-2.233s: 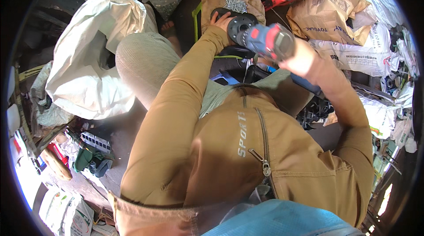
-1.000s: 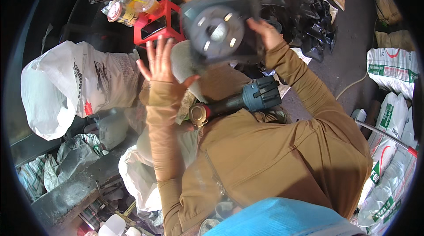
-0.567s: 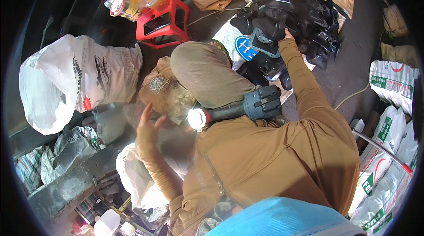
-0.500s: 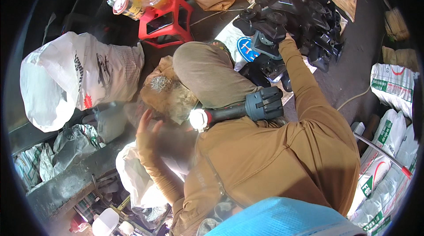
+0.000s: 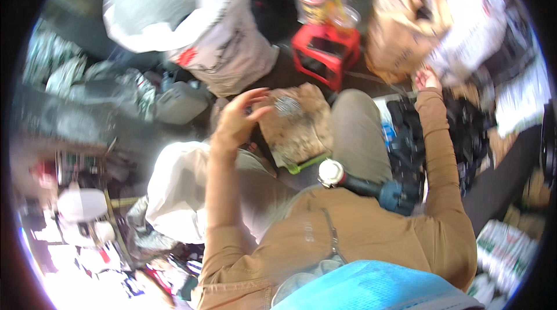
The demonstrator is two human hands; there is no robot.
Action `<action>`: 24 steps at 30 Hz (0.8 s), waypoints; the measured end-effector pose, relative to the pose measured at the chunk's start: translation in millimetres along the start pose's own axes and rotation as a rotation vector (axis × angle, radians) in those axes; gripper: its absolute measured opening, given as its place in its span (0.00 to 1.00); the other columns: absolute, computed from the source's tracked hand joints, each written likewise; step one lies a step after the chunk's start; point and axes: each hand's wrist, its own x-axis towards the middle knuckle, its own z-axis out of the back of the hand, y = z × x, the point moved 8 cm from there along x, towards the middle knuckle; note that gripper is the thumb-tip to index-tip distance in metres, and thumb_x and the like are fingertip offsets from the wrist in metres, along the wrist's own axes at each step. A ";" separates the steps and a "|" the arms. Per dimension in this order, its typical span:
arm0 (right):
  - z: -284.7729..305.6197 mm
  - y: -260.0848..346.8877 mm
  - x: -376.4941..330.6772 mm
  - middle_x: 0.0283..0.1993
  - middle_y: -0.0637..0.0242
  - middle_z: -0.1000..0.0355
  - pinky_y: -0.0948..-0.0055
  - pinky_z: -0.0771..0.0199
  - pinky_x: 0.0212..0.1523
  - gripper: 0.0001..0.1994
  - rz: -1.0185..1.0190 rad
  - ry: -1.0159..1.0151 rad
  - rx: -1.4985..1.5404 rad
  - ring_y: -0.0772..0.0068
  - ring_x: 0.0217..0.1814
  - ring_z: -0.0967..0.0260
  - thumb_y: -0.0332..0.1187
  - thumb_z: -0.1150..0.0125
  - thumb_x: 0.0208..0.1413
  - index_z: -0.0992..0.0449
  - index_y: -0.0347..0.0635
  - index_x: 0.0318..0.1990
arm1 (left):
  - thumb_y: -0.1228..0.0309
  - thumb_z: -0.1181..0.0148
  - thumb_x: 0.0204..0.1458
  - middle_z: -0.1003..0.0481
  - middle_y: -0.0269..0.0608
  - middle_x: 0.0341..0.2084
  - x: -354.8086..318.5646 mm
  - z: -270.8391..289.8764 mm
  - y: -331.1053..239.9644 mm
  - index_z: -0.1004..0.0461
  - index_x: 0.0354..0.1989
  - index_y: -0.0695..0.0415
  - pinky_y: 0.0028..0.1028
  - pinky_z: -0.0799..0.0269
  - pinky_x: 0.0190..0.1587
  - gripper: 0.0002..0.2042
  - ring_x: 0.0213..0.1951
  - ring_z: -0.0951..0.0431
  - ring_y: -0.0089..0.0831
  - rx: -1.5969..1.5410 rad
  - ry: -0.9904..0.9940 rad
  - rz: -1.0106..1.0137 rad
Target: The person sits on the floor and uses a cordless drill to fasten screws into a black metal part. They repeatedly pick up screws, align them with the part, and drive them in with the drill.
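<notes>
A cramped workshop, worked at floor level: a cordless power tool (image 5: 368, 186) lies across the lap of a seated person (image 5: 377, 226), near a heap of small metal fasteners (image 5: 286, 106) on a stained brown sheet (image 5: 299, 133). Black plastic parts (image 5: 467, 130) are piled on the dark floor (image 5: 505, 165) at the person's right. A tall white sack (image 5: 232, 49) and a brown paper sack (image 5: 400, 26) crowd the far side, flanking a red plastic stool (image 5: 323, 57) that carries drink cups (image 5: 315, 1). A white plastic container (image 5: 81, 204) sits amid blurred clutter (image 5: 165, 269) at left.
</notes>
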 end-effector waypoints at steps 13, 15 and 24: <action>-705.4 -29.4 -413.7 0.56 0.56 0.33 0.63 0.41 0.60 0.16 1.243 1.149 -1.256 0.60 0.60 0.38 0.33 0.56 0.60 0.29 0.41 0.53 | 0.57 0.38 0.43 0.26 0.50 0.42 58.3 -92.5 82.2 0.29 0.46 0.57 0.36 0.32 0.49 0.23 0.47 0.26 0.43 0.585 0.365 0.080; -743.3 -83.1 -368.4 0.58 0.56 0.35 0.60 0.43 0.61 0.17 1.173 0.912 -1.534 0.58 0.61 0.40 0.33 0.57 0.60 0.31 0.42 0.54 | 0.58 0.37 0.42 0.27 0.48 0.44 54.6 -101.7 68.3 0.30 0.47 0.58 0.36 0.31 0.48 0.24 0.48 0.27 0.42 0.642 0.426 -0.031; -771.2 -128.1 -272.1 0.66 0.53 0.50 0.40 0.55 0.60 0.24 1.536 0.279 -1.632 0.46 0.68 0.54 0.39 0.59 0.58 0.41 0.44 0.62 | 0.67 0.47 0.48 0.27 0.48 0.34 16.0 -78.7 66.2 0.31 0.49 0.61 0.36 0.33 0.42 0.19 0.41 0.27 0.44 0.575 0.379 -0.007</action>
